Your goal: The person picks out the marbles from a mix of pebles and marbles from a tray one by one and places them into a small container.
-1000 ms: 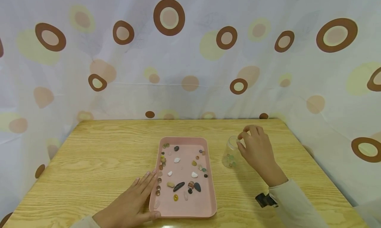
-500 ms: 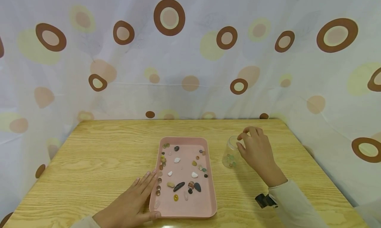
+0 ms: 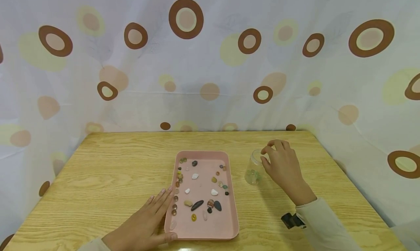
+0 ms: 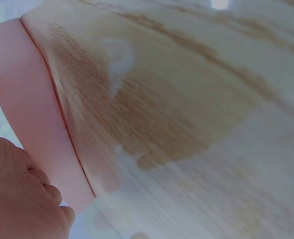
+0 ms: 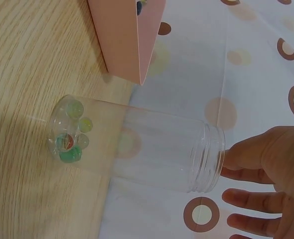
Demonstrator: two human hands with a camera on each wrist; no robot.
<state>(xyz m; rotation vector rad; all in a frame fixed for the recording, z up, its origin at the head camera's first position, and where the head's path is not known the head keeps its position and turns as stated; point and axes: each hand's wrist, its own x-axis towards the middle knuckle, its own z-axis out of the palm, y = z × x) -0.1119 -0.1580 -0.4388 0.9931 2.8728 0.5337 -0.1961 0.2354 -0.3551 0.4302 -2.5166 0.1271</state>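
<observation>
My left hand (image 3: 147, 220) lies along the left side of a shallow pink tray (image 3: 210, 233), fingers extended against its wall and thumb at the near corner. In the left wrist view, the same hand (image 4: 22, 194) shows beside the tray's pink wall. A clear jar (image 5: 157, 149) stands upright to the right of the tray, several green and clear glass marbles (image 5: 72, 153) at its bottom. My right hand (image 3: 283, 167) is at the jar's mouth, thumb and index fingertips right at the rim. Nothing shows between those fingertips.
Inside the tray are scattered small polished stones, among them a white stone (image 3: 214, 192), a long dark stone (image 3: 197, 206) and a yellow bead (image 3: 194, 217). The wooden table (image 3: 108, 171) ends at a patterned curtain (image 3: 210, 61). A dark strap (image 3: 293, 220) is at the right sleeve.
The marbles at the bottom of the jar look differently arranged. My right fingertips have shifted slightly at the rim; my left hand, the tray and the jar stay in place.
</observation>
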